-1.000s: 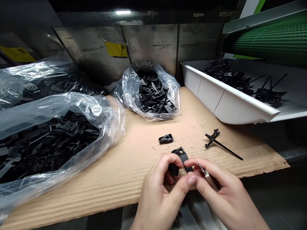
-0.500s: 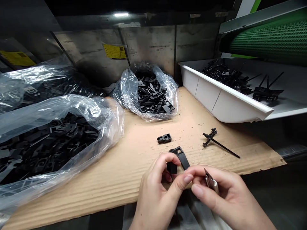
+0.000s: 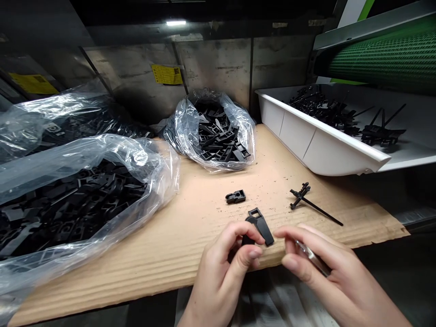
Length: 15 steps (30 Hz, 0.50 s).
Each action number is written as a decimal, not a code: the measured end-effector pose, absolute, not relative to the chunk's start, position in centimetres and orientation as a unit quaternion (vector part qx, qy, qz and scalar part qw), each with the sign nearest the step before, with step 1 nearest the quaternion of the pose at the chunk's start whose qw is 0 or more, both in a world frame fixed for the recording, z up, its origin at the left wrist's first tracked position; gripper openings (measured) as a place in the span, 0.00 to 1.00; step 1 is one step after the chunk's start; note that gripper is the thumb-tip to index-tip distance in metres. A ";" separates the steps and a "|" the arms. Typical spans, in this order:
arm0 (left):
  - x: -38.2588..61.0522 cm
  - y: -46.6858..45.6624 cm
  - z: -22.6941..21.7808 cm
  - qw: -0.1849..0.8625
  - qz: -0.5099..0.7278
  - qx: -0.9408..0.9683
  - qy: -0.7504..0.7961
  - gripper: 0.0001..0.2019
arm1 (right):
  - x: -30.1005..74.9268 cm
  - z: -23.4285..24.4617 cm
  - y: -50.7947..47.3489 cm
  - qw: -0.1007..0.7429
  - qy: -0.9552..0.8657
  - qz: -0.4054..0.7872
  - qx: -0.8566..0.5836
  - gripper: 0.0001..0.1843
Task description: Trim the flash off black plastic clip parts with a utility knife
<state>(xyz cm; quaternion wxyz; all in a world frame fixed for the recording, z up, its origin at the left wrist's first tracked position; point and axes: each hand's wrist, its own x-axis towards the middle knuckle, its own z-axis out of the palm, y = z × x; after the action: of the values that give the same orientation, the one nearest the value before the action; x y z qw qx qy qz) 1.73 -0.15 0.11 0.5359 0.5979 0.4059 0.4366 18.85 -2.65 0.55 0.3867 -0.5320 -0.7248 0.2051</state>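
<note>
My left hand is curled with thumb and forefinger nearly together around a black plastic part, mostly hidden by the fingers. Just beyond the fingertips, at the cardboard's front edge, is a black wedge-shaped clip piece with a square hole; I cannot tell whether it touches the held part. In my right hand a small silvery metal tool lies between fingers and palm, its kind unclear. The right thumb and forefinger tips are apart. Farther back on the cardboard sits a small black block-like part.
A black cable-tie clip rests on the cardboard sheet to the right. Open plastic bags of black parts stand at the left and back. A white tray with tie assemblies is beneath a green conveyor belt.
My hands have drawn apart, the right one moving right with the metal tool. The wedge-shaped piece now shows more fully between them.
</note>
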 end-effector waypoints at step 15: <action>1.0 0.4 0.5 0.507 0.453 0.617 0.397 0.09 | 18.8 0.2 -2.9 0.396 -0.800 0.085 -0.443 0.13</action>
<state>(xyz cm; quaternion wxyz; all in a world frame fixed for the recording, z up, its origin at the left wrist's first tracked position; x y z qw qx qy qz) 1.00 0.42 0.48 0.5068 0.6171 0.3966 0.4528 18.79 -2.88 0.24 0.3957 -0.4429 -0.8000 0.0848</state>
